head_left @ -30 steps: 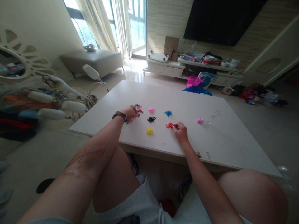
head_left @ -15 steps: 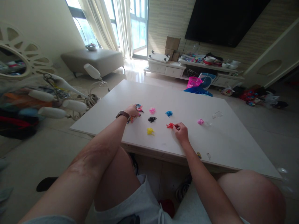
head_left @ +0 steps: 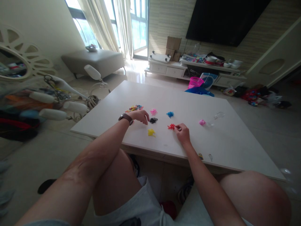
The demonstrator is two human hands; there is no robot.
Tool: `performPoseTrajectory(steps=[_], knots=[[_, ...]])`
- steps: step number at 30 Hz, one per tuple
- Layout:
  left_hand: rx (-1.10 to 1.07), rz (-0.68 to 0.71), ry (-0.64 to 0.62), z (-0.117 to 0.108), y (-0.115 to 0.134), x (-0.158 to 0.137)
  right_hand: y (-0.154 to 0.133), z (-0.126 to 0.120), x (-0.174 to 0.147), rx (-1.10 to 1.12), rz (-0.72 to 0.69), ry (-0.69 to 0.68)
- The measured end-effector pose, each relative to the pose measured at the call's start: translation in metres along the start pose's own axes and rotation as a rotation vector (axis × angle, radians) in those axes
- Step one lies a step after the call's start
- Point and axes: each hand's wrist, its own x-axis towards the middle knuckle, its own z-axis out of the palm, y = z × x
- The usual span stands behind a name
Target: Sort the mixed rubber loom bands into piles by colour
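Note:
My left hand (head_left: 140,116), wearing a watch, is beside a small black pile (head_left: 153,120) of thin, band-like pieces. Its fingers are curled down in a pinch at the pile's left edge; anything between them is too small to make out. Behind that wrist lies a mixed multicoloured pile (head_left: 136,108) of similar pieces, partly covered by the hand. My right hand (head_left: 182,132) rests on the table with thumb and finger closed at the right edge of a red pile (head_left: 171,126). Pink (head_left: 153,111), blue (head_left: 170,114) and yellow (head_left: 151,132) piles lie around them.
On the white table (head_left: 211,138), to the right, are a small pink object (head_left: 202,122) and a clear plastic piece (head_left: 219,115). A small yellow figure (head_left: 200,156) lies near the front edge. A lamp (head_left: 77,106) with white shades stands left of the table.
My left hand has moved right and slightly nearer, from the mixed pile to the black pile, uncovering more of the mixed pile. My right hand stays at the red pile.

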Motion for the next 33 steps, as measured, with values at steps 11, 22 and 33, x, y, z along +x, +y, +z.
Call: performPoseTrajectory(steps=[11, 22, 33], knots=[[0.011, 0.033, -0.104, 0.027, 0.039, 0.005, -0.002, -0.002, 0.0, 0.004, 0.019, -0.01], [-0.061, -0.158, 0.402, -0.025, -0.012, -0.006, -0.001, 0.0, 0.0, 0.011, 0.009, -0.008], [0.01, -0.406, 0.573, -0.032, -0.043, -0.024, 0.0, 0.0, 0.0, 0.011, 0.006, -0.008]])
